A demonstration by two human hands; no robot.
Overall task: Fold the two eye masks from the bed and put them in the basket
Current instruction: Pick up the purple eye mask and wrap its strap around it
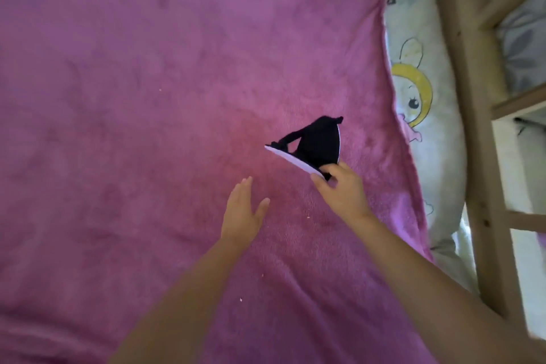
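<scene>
An eye mask (317,143), black inside with a pale lilac outer face and a black strap, is bent into a half-folded wedge just above the pink blanket (147,97). My right hand (339,189) pinches its near corner between thumb and fingers. To the left of it, my left hand (243,213) hovers flat over the blanket, fingers spread, holding nothing. Only one eye mask is in view. No basket is in view.
A white sheet (419,91) printed with a cartoon figure runs down the blanket's right edge. Beyond it stands a pale wooden bed frame (469,103) with rungs. Small white crumbs dot the blanket near my arms.
</scene>
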